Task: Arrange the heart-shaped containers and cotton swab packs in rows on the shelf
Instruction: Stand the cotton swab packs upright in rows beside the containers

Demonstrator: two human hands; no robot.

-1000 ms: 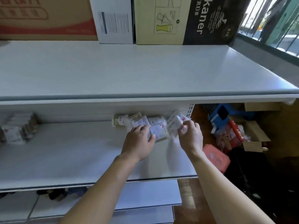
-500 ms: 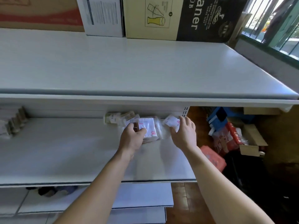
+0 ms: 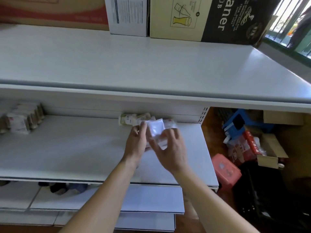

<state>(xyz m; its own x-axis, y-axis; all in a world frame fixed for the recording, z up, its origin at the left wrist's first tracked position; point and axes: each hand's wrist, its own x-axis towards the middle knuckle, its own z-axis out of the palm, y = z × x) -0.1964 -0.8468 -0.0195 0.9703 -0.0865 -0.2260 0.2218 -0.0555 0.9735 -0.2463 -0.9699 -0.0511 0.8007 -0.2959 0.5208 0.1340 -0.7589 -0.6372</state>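
On the middle white shelf (image 3: 84,148), a loose cluster of cotton swab packs (image 3: 129,119) lies against the back wall near the right end. My left hand (image 3: 137,142) and my right hand (image 3: 170,148) together hold a clear pack of swabs (image 3: 156,127) lifted just in front of that cluster; my left fingers grip its left edge and my right fingers curl round its lower right side. The image is blurred there. At the shelf's far left stands a row of packs (image 3: 20,120), side by side.
The top shelf (image 3: 151,64) overhangs the work area, carrying cardboard boxes (image 3: 202,17) along its back. Right of the shelf end, on the floor, lie a blue object (image 3: 235,123), an open carton (image 3: 269,148) and a pink box (image 3: 225,170). Lower shelves (image 3: 151,199) jut out below.
Both hands drew back from the cluster toward me and came together. They now hold one clear pack lifted between them, where before each hand touched separate packs.
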